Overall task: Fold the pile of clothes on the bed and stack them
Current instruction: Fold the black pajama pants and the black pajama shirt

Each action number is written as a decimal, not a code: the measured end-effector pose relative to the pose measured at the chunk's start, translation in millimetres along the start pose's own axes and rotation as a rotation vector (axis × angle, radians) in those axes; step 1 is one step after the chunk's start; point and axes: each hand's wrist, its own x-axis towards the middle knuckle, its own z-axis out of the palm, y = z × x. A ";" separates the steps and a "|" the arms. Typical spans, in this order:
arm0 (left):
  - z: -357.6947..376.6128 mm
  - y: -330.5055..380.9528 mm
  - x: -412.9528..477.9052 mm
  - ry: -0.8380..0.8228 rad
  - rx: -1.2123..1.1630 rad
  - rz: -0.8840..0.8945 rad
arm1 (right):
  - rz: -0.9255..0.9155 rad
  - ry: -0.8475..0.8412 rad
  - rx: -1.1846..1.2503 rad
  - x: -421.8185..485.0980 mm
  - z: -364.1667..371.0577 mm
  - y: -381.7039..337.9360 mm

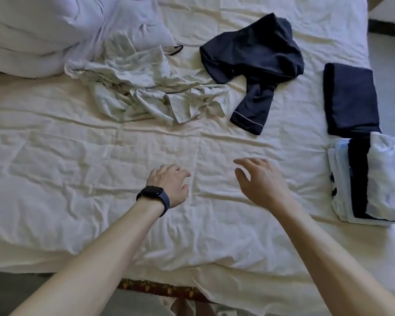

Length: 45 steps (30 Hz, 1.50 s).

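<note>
Head: rumpled navy garment [253,53], creased sheet [78,156]

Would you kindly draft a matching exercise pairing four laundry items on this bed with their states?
1. pale garment
2. piped navy garment
3. plain navy piece
4. white-and-navy pile

A. folded flat alone, far right
B. crumpled beside the bunched white bedding
C. stacked at the near right edge
D. unfolded, centre back

Pairs: 1-B, 2-D, 3-A, 4-C
</note>
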 end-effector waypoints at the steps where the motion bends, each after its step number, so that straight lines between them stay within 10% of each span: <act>1: 11.7 -4.6 22.4 -0.017 0.033 -0.009 | 0.032 0.001 0.017 19.9 12.4 12.7; 16: 158.3 -32.1 135.9 0.050 0.109 -0.267 | 0.350 0.120 0.148 241.6 106.8 142.9; 23: 116.1 -14.7 131.8 -0.201 0.064 -0.324 | 0.272 -0.032 0.293 136.0 110.8 96.2; 30: 59.6 63.3 51.6 -0.172 -1.231 -0.252 | 0.318 -0.196 0.744 -60.8 121.8 10.4; 45: 1.2 -40.3 -251.5 -0.533 -0.972 -0.069 | 0.790 -0.176 1.405 -112.0 69.8 -97.3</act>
